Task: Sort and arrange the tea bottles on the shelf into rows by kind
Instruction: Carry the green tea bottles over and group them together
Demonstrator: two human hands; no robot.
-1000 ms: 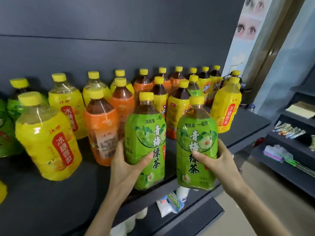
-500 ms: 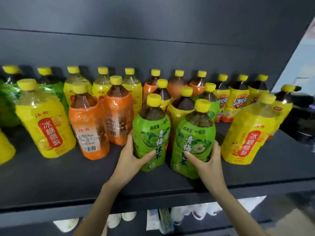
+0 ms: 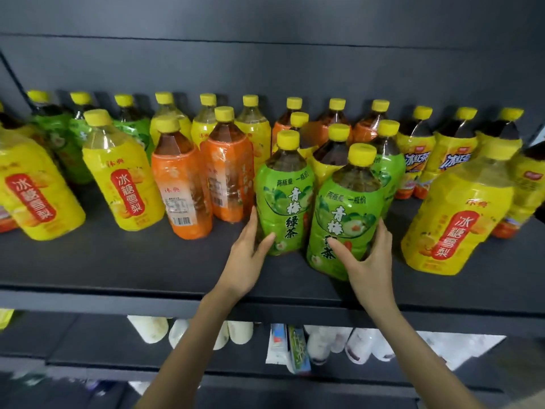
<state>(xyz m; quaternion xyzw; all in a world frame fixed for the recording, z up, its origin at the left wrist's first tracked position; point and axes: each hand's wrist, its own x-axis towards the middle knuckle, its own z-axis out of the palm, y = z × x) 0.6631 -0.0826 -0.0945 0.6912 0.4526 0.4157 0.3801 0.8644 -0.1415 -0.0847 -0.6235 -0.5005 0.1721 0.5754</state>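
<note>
Tea bottles (image 3: 283,196) crowd dark shelf (image 3: 124,261).

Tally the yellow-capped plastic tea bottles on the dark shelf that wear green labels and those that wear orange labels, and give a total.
Green-label plastic bottles: 6
Orange-label plastic bottles: 5
Total: 11

Glossy plastic-wrapped bottles (image 3: 284,199) stand on a matt dark shelf (image 3: 147,261).
</note>
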